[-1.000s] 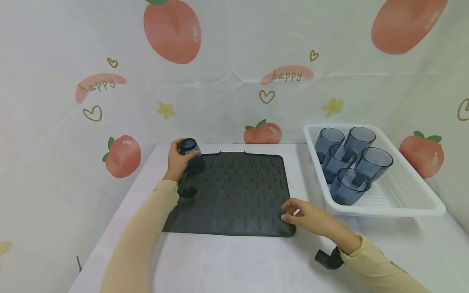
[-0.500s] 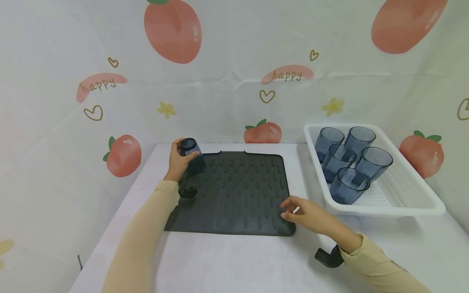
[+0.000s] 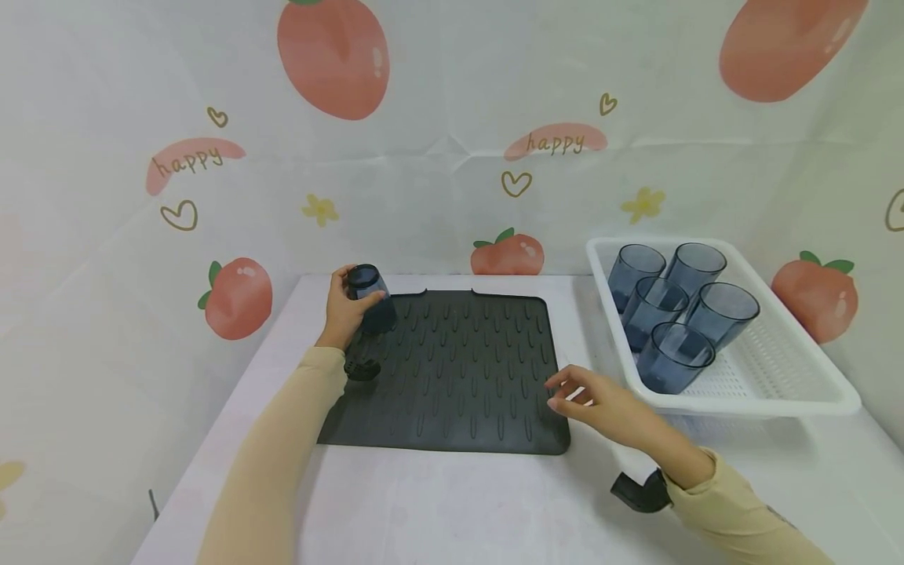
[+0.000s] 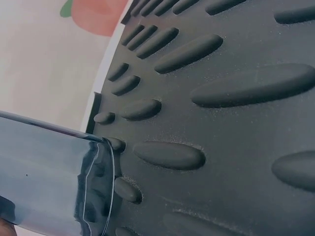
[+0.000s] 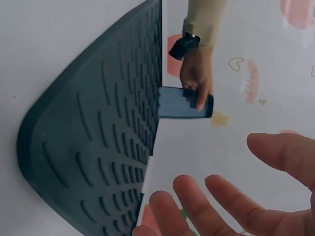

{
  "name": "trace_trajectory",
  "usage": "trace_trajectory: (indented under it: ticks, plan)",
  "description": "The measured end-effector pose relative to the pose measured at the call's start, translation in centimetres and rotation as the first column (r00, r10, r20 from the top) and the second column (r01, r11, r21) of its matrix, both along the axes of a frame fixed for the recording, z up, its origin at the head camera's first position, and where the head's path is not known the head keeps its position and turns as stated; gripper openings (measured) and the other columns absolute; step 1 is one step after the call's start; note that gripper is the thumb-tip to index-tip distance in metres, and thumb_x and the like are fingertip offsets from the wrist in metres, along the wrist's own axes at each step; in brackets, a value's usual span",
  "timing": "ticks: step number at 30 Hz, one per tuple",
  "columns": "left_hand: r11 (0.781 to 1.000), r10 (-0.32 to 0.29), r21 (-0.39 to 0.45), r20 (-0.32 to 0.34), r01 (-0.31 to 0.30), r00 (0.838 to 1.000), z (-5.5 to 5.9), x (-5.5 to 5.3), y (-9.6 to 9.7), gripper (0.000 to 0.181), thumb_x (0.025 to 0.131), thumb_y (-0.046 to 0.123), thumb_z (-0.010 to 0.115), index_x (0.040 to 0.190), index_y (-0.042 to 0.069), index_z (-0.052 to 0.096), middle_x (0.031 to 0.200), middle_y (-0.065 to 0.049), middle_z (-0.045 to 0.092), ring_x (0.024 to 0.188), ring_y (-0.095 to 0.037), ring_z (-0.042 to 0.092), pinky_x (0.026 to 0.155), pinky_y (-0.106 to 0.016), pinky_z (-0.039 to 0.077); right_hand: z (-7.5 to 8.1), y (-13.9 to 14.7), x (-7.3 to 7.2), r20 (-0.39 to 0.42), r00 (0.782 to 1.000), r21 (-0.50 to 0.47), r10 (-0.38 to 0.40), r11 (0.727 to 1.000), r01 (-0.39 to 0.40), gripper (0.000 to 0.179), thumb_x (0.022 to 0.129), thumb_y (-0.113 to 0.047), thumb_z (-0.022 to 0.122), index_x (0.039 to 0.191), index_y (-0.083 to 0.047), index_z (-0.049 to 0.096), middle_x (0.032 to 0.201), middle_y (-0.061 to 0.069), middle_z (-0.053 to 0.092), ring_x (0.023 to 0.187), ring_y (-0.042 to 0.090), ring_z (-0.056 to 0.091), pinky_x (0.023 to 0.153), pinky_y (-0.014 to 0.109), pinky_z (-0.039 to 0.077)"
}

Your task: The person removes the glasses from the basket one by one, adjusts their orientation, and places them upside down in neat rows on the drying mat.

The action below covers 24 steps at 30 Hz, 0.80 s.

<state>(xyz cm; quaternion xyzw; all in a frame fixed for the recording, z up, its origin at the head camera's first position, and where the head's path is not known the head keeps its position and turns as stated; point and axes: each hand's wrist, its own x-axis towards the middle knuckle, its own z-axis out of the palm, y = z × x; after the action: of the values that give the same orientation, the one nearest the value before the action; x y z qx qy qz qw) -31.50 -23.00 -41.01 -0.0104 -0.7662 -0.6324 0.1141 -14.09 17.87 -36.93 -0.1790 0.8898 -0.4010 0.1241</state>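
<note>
My left hand (image 3: 344,308) grips a blue tinted drinking glass (image 3: 379,314) near its base. The glass is upside down, its rim right at the far left corner of the black ridged mat (image 3: 459,377). In the left wrist view the clear rim end of the glass (image 4: 96,189) meets the small ridges. My right hand (image 3: 607,404) hovers over the right edge of the mat with relaxed fingers and nothing in them. Its fingers (image 5: 197,201) and thumb stand apart in the right wrist view, where the gripped glass (image 5: 179,103) shows farther off.
A white perforated plastic basket (image 3: 784,408) stands at the right rear, holding several similar blue glasses (image 3: 671,365) with their openings up. The white table (image 3: 452,510) runs along the front of the mat. Behind hangs a fruit-printed cloth (image 3: 424,196).
My right hand has risen slightly and shifted a little rightward, away from the mat's edge. My left hand and its glass stay in place.
</note>
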Motion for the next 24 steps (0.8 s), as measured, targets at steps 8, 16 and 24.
trace_trajectory:
  ticks: [8, 16, 24]
  plan:
    - [1.0, -0.008, 0.006, -0.001, 0.008, 1.0, -0.1, -0.1, 0.0, 0.076, 0.086, 0.007, 0.073, 0.147, 0.011, 0.027, 0.142, -0.017, 0.039, 0.128, -0.03, 0.044, 0.107, -0.044, 0.039, 1.2, 0.9, -0.1, -0.107, 0.991, 0.004, -0.077, 0.997, 0.078, 0.03, 0.094, -0.033, 0.063, 0.118, -0.015, 0.061, 0.105, 0.003, 0.068, 0.093, 0.018, 0.065, 0.073, 0.033, 0.051]
    - [1.0, -0.015, -0.017, 0.006, 0.015, 1.0, -0.2, -0.3, -0.1, 0.077, 0.086, 0.01, 0.073, 0.148, 0.011, 0.026, 0.142, -0.018, 0.037, 0.129, -0.032, 0.043, 0.107, -0.047, 0.039, 2.7, 1.9, 0.0, -0.184, 0.969, -0.066, -0.166, 0.986, 0.156, 0.027, 0.096, -0.024, 0.062, 0.121, -0.012, 0.06, 0.112, 0.005, 0.067, 0.1, 0.024, 0.065, 0.077, 0.029, 0.054]
    - [0.999, -0.035, -0.04, -0.001, 0.035, 0.999, 2.0, 1.6, 0.8, 0.074, 0.089, 0.005, 0.068, 0.148, 0.003, 0.022, 0.142, -0.025, 0.036, 0.131, -0.038, 0.041, 0.107, -0.049, 0.038, 3.6, 3.3, -0.2, -0.308, 0.923, -0.165, -0.232, 0.968, 0.188, 0.028, 0.097, -0.018, 0.061, 0.123, -0.009, 0.057, 0.119, 0.007, 0.064, 0.1, -0.007, 0.058, 0.079, 0.013, 0.05]
